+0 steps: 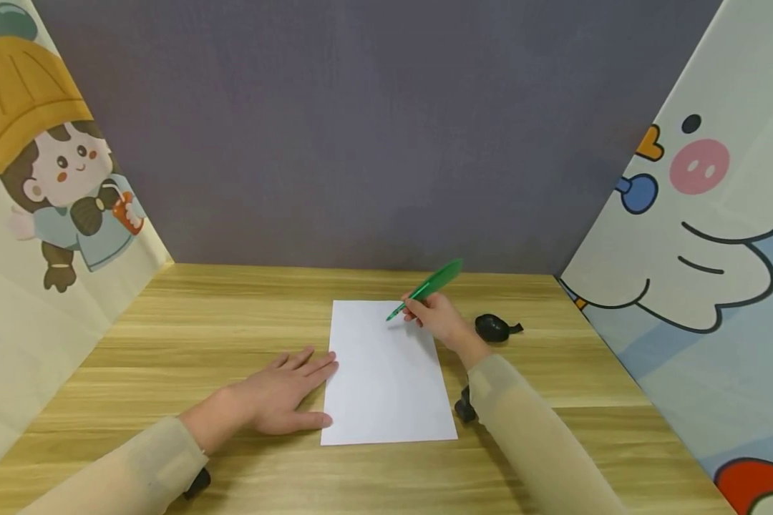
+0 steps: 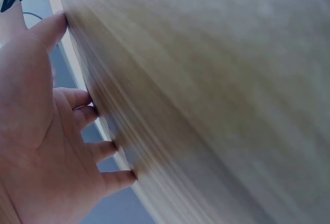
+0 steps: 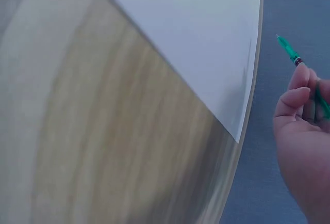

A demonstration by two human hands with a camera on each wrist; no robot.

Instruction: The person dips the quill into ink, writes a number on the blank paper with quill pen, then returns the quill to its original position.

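Note:
A sheet of white paper [image 1: 383, 386] lies on the wooden table. My right hand [image 1: 439, 318] pinches a green pen with a feather-shaped top [image 1: 434, 281] between thumb and fingers. The pen's tip points down at the upper part of the sheet; whether it touches I cannot tell. In the right wrist view the pen [image 3: 289, 50] pokes out past the fingertips. My left hand [image 1: 280, 397] rests palm down with fingers spread, its fingertips and thumb tip at the sheet's left edge. The left wrist view shows that hand [image 2: 56, 115] from the palm side, fingertips on the tabletop.
A black oval object with a short tail [image 1: 493, 328] lies on the table right of my right hand. Behind the table [image 1: 232, 307] rises a dark grey panel [image 1: 361, 143]. Cartoon-printed walls stand at the left [image 1: 13, 343] and right [image 1: 747, 229].

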